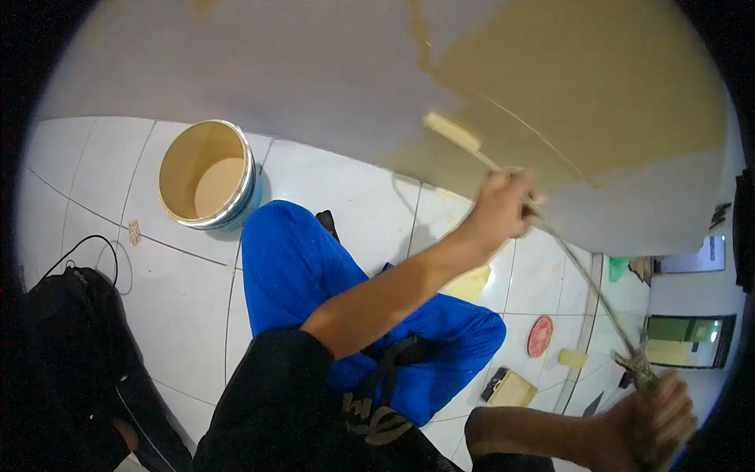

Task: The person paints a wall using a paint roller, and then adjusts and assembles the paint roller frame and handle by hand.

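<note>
My left hand (503, 206) is closed round the thin pole (578, 263) of a paint roller, a short way below its head. The pale roller head (452, 132) is at the wall (314, 71), near the lower edge of an ochre painted patch (582, 86). Lower right, my right hand (657, 417) grips the pole's other end, beside a rough, frayed-looking piece (638, 366) that I cannot make out clearly. A paint bucket (247, 189), coated beige inside, stands on the floor left of my blue-trousered knee (279, 236).
White floor tiles (185, 303) run along the wall. At right are a round red item (540, 337), a yellow container (572, 359) and an open box (511, 389). Dark fabric (86, 346) with a black cable (98, 237) lies left. A doorway (692, 340) shows far right.
</note>
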A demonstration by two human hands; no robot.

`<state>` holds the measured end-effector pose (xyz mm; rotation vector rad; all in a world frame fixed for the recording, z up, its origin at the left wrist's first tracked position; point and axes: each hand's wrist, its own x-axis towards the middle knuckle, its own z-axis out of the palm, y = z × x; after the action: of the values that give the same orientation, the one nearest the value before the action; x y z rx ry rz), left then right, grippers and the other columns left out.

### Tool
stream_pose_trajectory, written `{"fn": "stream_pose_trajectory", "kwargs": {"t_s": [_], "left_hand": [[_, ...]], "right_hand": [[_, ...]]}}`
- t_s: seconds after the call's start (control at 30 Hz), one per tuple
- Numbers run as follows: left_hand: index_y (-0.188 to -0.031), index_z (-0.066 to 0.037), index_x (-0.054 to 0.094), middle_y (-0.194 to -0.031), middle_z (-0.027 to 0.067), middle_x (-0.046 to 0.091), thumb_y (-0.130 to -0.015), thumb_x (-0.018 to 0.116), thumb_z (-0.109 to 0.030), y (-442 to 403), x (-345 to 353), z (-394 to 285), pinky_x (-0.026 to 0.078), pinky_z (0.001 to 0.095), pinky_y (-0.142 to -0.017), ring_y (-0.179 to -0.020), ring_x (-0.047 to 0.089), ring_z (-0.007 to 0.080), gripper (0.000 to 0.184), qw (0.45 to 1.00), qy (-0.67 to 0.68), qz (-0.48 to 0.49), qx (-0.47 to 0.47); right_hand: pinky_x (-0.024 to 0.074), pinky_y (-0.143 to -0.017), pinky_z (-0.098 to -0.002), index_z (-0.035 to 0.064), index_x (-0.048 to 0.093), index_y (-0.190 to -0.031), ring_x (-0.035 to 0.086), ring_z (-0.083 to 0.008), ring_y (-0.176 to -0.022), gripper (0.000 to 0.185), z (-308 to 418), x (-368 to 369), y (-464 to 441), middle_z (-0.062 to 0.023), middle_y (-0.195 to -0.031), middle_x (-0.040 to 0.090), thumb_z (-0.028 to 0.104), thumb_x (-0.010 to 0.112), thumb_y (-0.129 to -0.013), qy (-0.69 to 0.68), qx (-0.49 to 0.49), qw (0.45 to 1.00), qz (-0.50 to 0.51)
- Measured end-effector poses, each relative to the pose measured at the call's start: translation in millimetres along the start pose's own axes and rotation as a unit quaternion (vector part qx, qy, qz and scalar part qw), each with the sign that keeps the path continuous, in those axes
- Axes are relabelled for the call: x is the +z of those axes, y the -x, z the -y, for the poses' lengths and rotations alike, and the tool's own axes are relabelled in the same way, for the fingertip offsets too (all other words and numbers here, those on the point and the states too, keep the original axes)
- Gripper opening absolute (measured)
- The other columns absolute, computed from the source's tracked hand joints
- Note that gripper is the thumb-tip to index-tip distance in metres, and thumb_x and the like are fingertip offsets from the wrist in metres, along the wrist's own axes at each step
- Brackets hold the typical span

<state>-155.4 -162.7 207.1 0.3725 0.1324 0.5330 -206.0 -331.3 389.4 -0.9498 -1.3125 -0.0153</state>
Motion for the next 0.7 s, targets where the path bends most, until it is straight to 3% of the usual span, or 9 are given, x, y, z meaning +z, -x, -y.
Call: {"fn": "stream_pose_trajectory", "kwargs": {"t_s": [0.13, 0.17, 0.33, 0.43, 0.5, 0.57, 0.6, 0.63, 0.7], "left_hand": [[-0.081, -0.006, 0.048, -0.068, 0.0064, 0.053, -0.096, 0.045, -0.028, 1.2, 10.6, -5.6, 0.026, 0.0235, -0.039, -0.041, 0.036, 0.0090, 0.027, 0.997, 0.050, 0.052, 0.006], [-0.081, -0.006, 0.048, -0.067, 0.0064, 0.053, -0.095, 0.046, -0.026, 1.6, 5.4, -5.0, 0.025, 0.0238, -0.038, -0.040, 0.035, 0.0084, 0.025, 0.998, 0.053, -0.018, -0.006], [-0.078, -0.005, 0.050, -0.065, 0.0045, 0.049, -0.087, 0.047, -0.019, -28.1, -108.4, 18.0, 0.024, 0.0242, -0.039, -0.041, 0.033, 0.0096, 0.017, 0.995, 0.058, -0.069, -0.049], [-0.077, -0.007, 0.045, -0.075, 0.0058, 0.053, -0.089, 0.048, -0.018, -36.8, -144.5, 26.3, 0.023, 0.0232, -0.037, -0.040, 0.030, 0.0078, 0.017, 0.987, 0.086, -0.115, -0.071], [-0.079, -0.006, 0.046, -0.076, 0.0058, 0.054, -0.088, 0.051, -0.016, -36.7, -140.3, 23.3, 0.025, 0.0210, -0.039, -0.042, 0.033, 0.0067, 0.014, 0.990, 0.090, -0.088, -0.068], [-0.083, -0.006, 0.047, -0.077, 0.0061, 0.055, -0.089, 0.053, -0.016, -28.5, -105.4, 18.2, 0.026, 0.0202, -0.039, -0.043, 0.034, 0.0063, 0.013, 0.994, 0.076, -0.053, -0.060], [-0.084, -0.006, 0.047, -0.078, 0.0062, 0.055, -0.089, 0.054, -0.016, -18.4, -75.6, 7.9, 0.026, 0.0198, -0.040, -0.043, 0.034, 0.0062, 0.013, 0.995, 0.070, -0.039, -0.058], [-0.086, -0.006, 0.048, -0.078, 0.0065, 0.056, -0.089, 0.055, -0.016, -9.1, -46.3, -3.5, 0.027, 0.0200, -0.040, -0.043, 0.034, 0.0063, 0.013, 0.996, 0.073, -0.006, -0.053], [-0.089, -0.006, 0.049, -0.079, 0.0074, 0.058, -0.090, 0.055, -0.016, 3.1, 0.2, -14.6, 0.028, 0.0204, -0.041, -0.043, 0.035, 0.0066, 0.012, 0.993, 0.078, 0.068, -0.049]], "right_hand": [[0.0277, -0.056, -0.0316, 0.0131, 0.037, -0.062, 0.032, -0.0137, -0.054, 0.020, 0.8, 4.1, -19.1, 0.0001, -0.057, 0.034, 0.023, 0.046, -0.077, -0.066, 0.024, 0.998, 0.011], [0.0279, -0.056, -0.0321, 0.0123, 0.038, -0.064, 0.032, -0.0143, -0.055, 0.018, -11.9, 5.8, -18.1, -0.0012, -0.058, 0.035, 0.021, 0.047, -0.077, -0.064, 0.047, 0.997, 0.015], [0.0290, -0.056, -0.0346, 0.0080, 0.041, -0.071, 0.034, -0.0171, -0.058, 0.011, -102.8, 25.3, 5.7, -0.0076, -0.064, 0.040, 0.008, 0.051, -0.077, -0.055, 0.162, 0.985, 0.031], [0.0283, -0.055, -0.0331, 0.0061, 0.040, -0.067, 0.032, -0.0162, -0.054, 0.015, -129.4, 46.8, 21.0, -0.0042, -0.057, 0.035, 0.006, 0.052, -0.075, -0.005, 0.188, 0.982, 0.022], [0.0365, -0.055, -0.0324, 0.0016, 0.044, -0.062, 0.043, -0.0200, -0.056, 0.018, -132.3, 37.3, 18.8, -0.0087, -0.060, 0.045, 0.003, 0.058, -0.074, -0.081, 0.159, 0.983, 0.053], [0.0291, -0.056, -0.0346, 0.0045, 0.040, -0.072, 0.032, -0.0177, -0.059, 0.015, -94.2, 22.6, 18.9, -0.0082, -0.065, 0.036, 0.014, 0.049, -0.078, -0.012, 0.145, 0.989, 0.010], [0.0406, -0.067, -0.0413, -0.0066, 0.048, -0.087, 0.048, -0.0284, -0.071, 0.029, -70.2, -33.5, 27.6, -0.0189, -0.078, 0.049, 0.022, 0.045, -0.082, -0.016, 0.094, 0.995, -0.015], [0.0324, -0.088, -0.0483, -0.0120, 0.040, -0.108, 0.042, -0.0391, -0.096, 0.045, -45.3, -36.2, 20.0, -0.0294, -0.100, 0.045, 0.025, 0.043, -0.083, -0.085, 0.068, 0.992, 0.062], [0.0258, -0.082, -0.0439, -0.0018, 0.034, -0.095, 0.034, -0.0318, -0.087, 0.034, -0.9, -7.7, -14.3, -0.0198, -0.090, 0.037, 0.027, 0.044, -0.081, -0.110, 0.017, 0.992, 0.057]]}}
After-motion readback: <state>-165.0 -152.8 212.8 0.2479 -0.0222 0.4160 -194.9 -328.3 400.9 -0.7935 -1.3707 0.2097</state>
